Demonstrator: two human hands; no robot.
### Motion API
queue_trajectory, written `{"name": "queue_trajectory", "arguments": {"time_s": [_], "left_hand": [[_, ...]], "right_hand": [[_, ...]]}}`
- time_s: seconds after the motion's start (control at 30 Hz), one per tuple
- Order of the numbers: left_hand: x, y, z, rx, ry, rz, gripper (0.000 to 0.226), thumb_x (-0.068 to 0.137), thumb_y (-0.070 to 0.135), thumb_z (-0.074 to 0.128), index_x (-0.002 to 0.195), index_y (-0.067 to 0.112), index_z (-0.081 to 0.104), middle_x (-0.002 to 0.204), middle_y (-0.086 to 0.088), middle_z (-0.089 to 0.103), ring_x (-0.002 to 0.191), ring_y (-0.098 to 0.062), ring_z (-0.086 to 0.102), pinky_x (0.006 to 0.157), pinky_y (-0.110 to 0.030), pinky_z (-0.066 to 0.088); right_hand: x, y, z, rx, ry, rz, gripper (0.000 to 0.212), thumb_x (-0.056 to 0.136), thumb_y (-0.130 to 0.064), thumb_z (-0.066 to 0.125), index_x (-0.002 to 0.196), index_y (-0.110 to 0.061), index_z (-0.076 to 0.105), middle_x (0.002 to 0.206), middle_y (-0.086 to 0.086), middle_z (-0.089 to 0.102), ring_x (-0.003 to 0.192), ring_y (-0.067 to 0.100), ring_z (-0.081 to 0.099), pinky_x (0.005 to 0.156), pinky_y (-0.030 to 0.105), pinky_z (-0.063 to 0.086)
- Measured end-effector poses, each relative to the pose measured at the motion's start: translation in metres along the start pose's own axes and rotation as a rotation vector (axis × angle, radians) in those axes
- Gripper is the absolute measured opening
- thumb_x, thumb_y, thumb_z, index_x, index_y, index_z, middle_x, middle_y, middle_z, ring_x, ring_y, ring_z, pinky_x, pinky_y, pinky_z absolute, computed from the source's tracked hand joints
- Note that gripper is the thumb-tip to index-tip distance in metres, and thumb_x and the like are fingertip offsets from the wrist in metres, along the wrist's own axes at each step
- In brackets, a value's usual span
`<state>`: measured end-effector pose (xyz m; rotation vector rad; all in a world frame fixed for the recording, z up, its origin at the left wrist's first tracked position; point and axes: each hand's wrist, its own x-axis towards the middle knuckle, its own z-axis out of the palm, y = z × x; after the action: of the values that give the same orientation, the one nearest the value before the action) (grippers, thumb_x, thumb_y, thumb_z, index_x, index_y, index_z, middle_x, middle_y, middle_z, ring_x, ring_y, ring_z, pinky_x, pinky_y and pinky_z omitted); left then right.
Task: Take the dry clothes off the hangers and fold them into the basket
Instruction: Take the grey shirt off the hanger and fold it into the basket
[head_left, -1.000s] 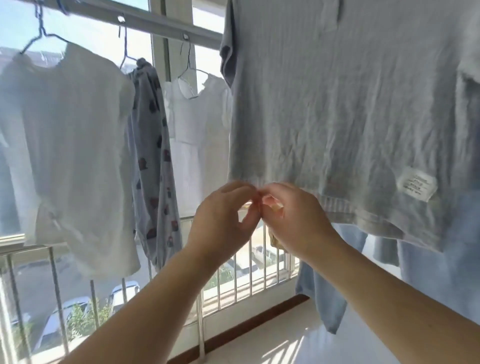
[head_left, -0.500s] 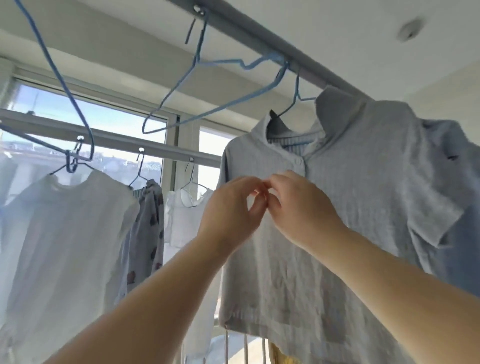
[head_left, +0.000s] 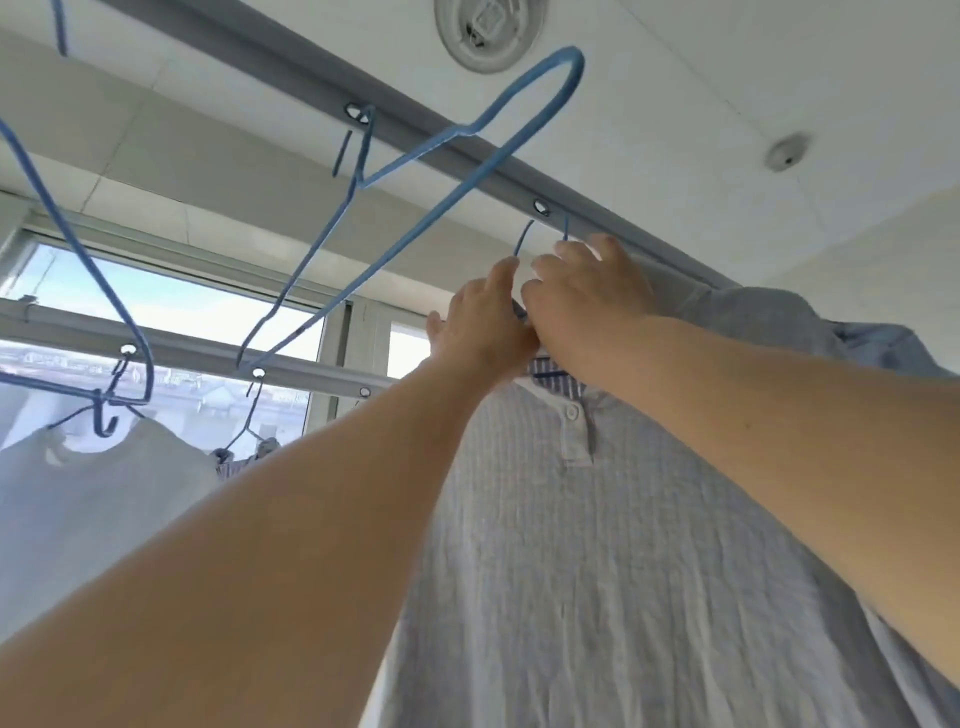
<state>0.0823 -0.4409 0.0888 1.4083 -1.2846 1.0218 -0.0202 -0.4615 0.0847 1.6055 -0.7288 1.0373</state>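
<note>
A grey-blue polo shirt hangs on a blue wire hanger whose hook passes through an eyelet of the grey drying rail. Both my arms reach up to that hook. My left hand has its fingers stretched upward, and the fingertips touch the hook's free end. My right hand is just to its right, above the collar. Its fingers curl around the hanger's neck, which they mostly hide. The basket is out of view.
An empty blue hanger swings tilted from the rail's eyelet to the left. Another empty blue hanger hangs at far left. A white shirt hangs on a second rail by the window. The ceiling is close above.
My hands rose from the shirt's hem, past the collar button, up to the hanger's hook at the rail. The view tilted upward with them.
</note>
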Motion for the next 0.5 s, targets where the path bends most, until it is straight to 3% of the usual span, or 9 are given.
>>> {"name": "queue_trajectory", "arguments": {"time_s": [0.13, 0.27, 0.4, 0.5], "left_hand": [[0.016, -0.011, 0.01, 0.034, -0.191, -0.103, 0.077, 0.078, 0.051, 0.054, 0.143, 0.035, 0.016, 0.132, 0.004, 0.055, 0.126, -0.027, 0.045, 0.109, -0.06, 0.012], [0.019, -0.022, 0.018, -0.076, -0.231, -0.125, 0.075, 0.058, 0.051, 0.06, 0.126, 0.026, 0.043, 0.117, 0.0, 0.06, 0.106, -0.026, 0.057, 0.099, -0.056, 0.037], [0.022, -0.034, 0.026, 0.073, -0.147, -0.088, 0.035, 0.085, 0.031, 0.05, 0.116, 0.016, 0.052, 0.113, -0.006, 0.059, 0.102, -0.027, 0.055, 0.092, -0.044, 0.043], [0.018, -0.049, 0.032, 0.072, -0.114, -0.02, 0.027, 0.094, 0.018, 0.036, 0.11, 0.008, 0.055, 0.111, -0.014, 0.06, 0.094, -0.028, 0.051, 0.075, -0.03, 0.035]], "right_hand": [[0.015, 0.003, 0.01, -0.034, -0.176, -0.009, 0.045, 0.096, -0.019, 0.038, 0.14, -0.027, 0.034, 0.149, 0.003, 0.03, 0.144, 0.03, 0.006, 0.111, 0.058, 0.001], [0.021, -0.001, 0.021, -0.052, -0.197, -0.042, 0.045, 0.096, -0.016, 0.033, 0.137, -0.035, 0.036, 0.137, 0.003, 0.044, 0.137, 0.027, 0.022, 0.109, 0.059, 0.005], [0.022, -0.006, 0.035, 0.005, -0.128, 0.003, 0.042, 0.094, -0.013, 0.032, 0.132, -0.027, 0.042, 0.133, 0.007, 0.044, 0.129, 0.026, 0.033, 0.107, 0.052, 0.014], [0.02, -0.006, 0.045, 0.04, -0.09, 0.026, 0.038, 0.094, -0.011, 0.034, 0.13, -0.021, 0.042, 0.133, 0.009, 0.043, 0.128, 0.026, 0.034, 0.102, 0.047, 0.023]]}}
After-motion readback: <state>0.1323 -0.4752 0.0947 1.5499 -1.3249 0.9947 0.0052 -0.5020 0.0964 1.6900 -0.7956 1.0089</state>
